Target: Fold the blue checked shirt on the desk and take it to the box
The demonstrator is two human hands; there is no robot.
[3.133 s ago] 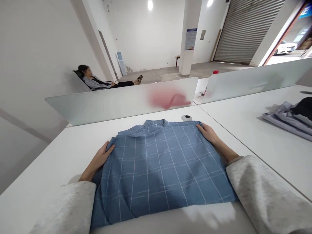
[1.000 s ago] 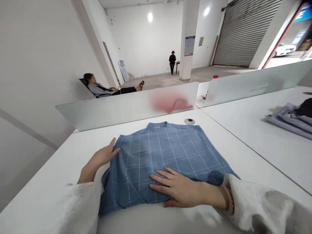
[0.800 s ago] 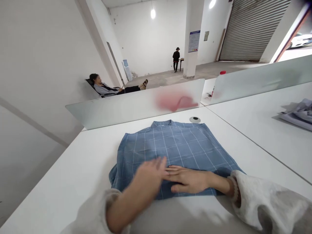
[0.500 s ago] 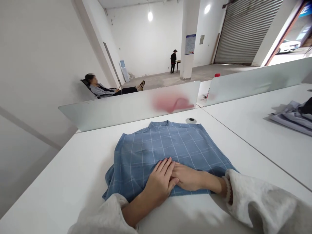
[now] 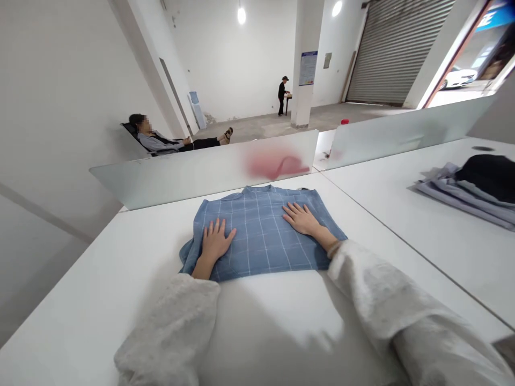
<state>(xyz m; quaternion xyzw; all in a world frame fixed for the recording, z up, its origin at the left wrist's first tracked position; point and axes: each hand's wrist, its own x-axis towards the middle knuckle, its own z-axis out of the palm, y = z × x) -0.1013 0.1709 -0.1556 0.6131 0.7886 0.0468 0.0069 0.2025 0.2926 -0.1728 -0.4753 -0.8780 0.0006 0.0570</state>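
- A folded blue checked shirt [image 5: 261, 233] lies flat on the white counter [image 5: 120, 279] in the middle of the frame, its collar turned toward the upper edge, close to the frosted divider panel [image 5: 193, 171].
- The left hand [image 5: 215, 242] rests palm down on the shirt's left part, fingers spread and flat, gripping nothing.
- The right hand [image 5: 301, 217] lies palm down on the shirt's upper right part, fingers also spread and flat, gripping nothing.
- The two hands sit well apart, with bare checked cloth between them.
- Both forearms wear pale grey fleecy sleeves [image 5: 374, 300] that run in from the bottom of the frame.
- A pink blurred shape [image 5: 273, 163] shows through the divider panel just above the collar.
- At the right edge of the frame, on the neighbouring counter, lies a stack of pale lilac-grey clothes [image 5: 454, 190] with a black garment [image 5: 488, 171] on top, well apart from the shirt.
- A second frosted panel [image 5: 402, 131] stands at the upper right, with a red-capped bottle [image 5: 341, 126] just beside its left end.
- In the upper left of the frame a person reclines in a chair [image 5: 161, 140] against the white wall.
- Farther back, near the top centre, another person in dark clothes [image 5: 282, 94] stands beside a white pillar [image 5: 306, 59].
- A grey roller shutter [image 5: 386, 48] fills the upper right, and a white car [image 5: 454, 79] shows through the opening beside it.
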